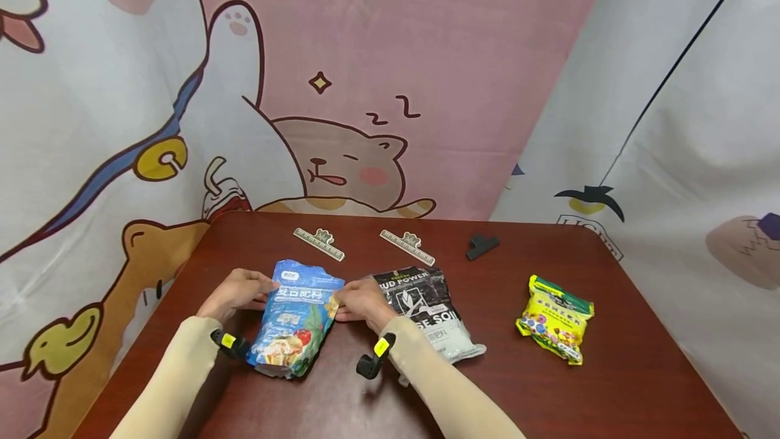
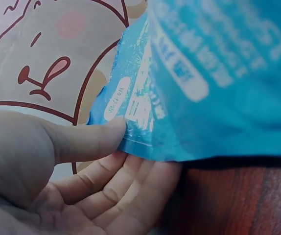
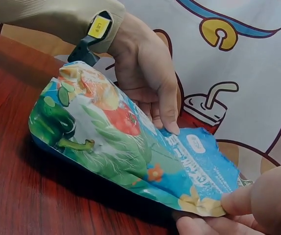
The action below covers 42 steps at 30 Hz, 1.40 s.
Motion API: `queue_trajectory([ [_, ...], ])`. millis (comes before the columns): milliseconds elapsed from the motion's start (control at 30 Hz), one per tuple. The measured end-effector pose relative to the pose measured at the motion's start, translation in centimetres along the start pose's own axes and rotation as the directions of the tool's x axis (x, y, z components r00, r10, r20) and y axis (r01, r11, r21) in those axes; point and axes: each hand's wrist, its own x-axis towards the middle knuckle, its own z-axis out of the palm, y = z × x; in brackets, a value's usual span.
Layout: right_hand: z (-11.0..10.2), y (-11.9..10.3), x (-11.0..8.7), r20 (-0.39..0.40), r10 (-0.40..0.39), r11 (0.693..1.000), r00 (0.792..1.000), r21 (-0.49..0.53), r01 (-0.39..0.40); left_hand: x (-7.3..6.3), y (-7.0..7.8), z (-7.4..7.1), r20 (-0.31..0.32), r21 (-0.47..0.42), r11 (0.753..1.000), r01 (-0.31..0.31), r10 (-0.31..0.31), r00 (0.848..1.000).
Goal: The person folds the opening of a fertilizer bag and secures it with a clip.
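Left hand [image 1: 239, 290], right hand [image 1: 365, 301] pinching blue bag [image 1: 294, 317]; right sleeve [image 1: 445, 378] partly hiding black bag [image 1: 429, 298].

I see three bags: one blue bag [image 1: 295, 320], one black-white bag [image 1: 428, 310], one yellow bag [image 1: 556, 320]; three clips: two pale clips [image 1: 319, 244] [image 1: 407, 247], one black clip [image 1: 483, 247]; two hands [image 1: 240, 290] [image 1: 365, 302]; two wrist cams [image 1: 230, 343] [image 1: 368, 366]; one table [image 1: 609, 398].
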Motion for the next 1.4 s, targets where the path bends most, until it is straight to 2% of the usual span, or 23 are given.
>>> queue_trajectory([
  [533, 0.1, -0.9, -0.3, -0.064, -0.158, 0.987, 0.985, 0.029, 0.160, -1.3, 0.8, -1.1, -0.044, -0.100, 0.993, -0.070, 0.066, 0.997],
  [733, -0.2, -1.6, -0.6, -0.085, -0.220, 0.976, 0.972, -0.012, 0.219, -1.5, 1.3, -1.3, -0.056, -0.133, 0.983, -0.126, 0.119, 0.991],
  [867, -0.4, -1.9, -1.0, -0.098, -0.283, 0.959, 0.954, -0.059, 0.279, -1.8, 1.7, -1.3, -0.078, -0.156, 0.971, -0.181, 0.170, 0.982],
  [1100, -0.4, -2.1, -1.7, -0.101, -0.408, 0.910, 0.908, -0.129, 0.394, -2.6, 1.6, -1.3, -0.151, -0.212, 0.945, -0.249, 0.221, 0.964],
  [1400, -1.1, -3.2, -2.7, -0.127, -0.513, 0.851, 0.849, -0.208, 0.482, -2.9, 2.4, -1.0, -0.205, -0.266, 0.903, -0.338, 0.289, 0.935],
])
